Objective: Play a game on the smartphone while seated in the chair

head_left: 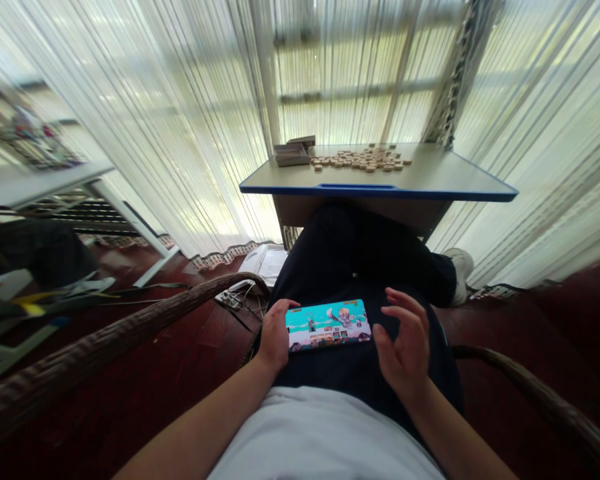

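Observation:
A phone [329, 325] lies sideways on my lap, its screen showing a bright turquoise game with cartoon figures. My left hand [275, 335] grips the phone's left end, thumb curled over the top edge. My right hand [404, 340] hovers just off the phone's right end, fingers spread and bent, holding nothing. My legs in dark trousers [360, 253] are crossed under the phone.
In front stands a small grey desk with a blue rim [380, 191], bearing several round wooden pieces [363, 159] and a small open box [293, 153]. Wicker chair arms [105, 347] curve on both sides. A white table [35, 181] stands left. String curtains hang behind.

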Motion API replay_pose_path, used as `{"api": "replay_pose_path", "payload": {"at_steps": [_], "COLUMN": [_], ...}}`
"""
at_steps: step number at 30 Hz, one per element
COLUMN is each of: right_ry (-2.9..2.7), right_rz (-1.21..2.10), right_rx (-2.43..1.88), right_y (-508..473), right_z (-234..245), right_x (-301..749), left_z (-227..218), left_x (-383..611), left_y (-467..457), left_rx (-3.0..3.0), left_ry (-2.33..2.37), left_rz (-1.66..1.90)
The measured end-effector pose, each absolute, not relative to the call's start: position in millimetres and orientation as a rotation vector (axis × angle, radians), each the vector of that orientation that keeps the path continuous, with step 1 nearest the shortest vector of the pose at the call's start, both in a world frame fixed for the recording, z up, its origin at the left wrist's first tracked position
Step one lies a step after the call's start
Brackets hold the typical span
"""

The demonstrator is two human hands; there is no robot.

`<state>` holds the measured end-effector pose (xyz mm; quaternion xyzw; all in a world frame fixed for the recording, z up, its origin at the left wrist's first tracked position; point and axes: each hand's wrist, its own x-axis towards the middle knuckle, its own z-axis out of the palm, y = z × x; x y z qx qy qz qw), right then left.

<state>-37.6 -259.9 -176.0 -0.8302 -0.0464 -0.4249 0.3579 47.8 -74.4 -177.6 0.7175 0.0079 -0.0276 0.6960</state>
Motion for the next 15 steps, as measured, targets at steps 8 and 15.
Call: {"api": "replay_pose_path", "payload": {"at_steps": [8, 15], "right_ry": [-0.108, -0.291], "right_rz": [-0.982, -0.764], "right_rx": [-2.267, -2.403], "right_y": [-260.7, -258.0], "right_z": [-181.0, -181.1], "right_x": [-28.5, -31.1], "left_z": [-180.3, -177.8], "left_x": [49.5, 48.0], "left_y": [-72.6, -74.1], "left_rx": [1.618, 1.606], "left_ry": [0.007, 0.035], "left_rz": [-0.069, -0.068]}}
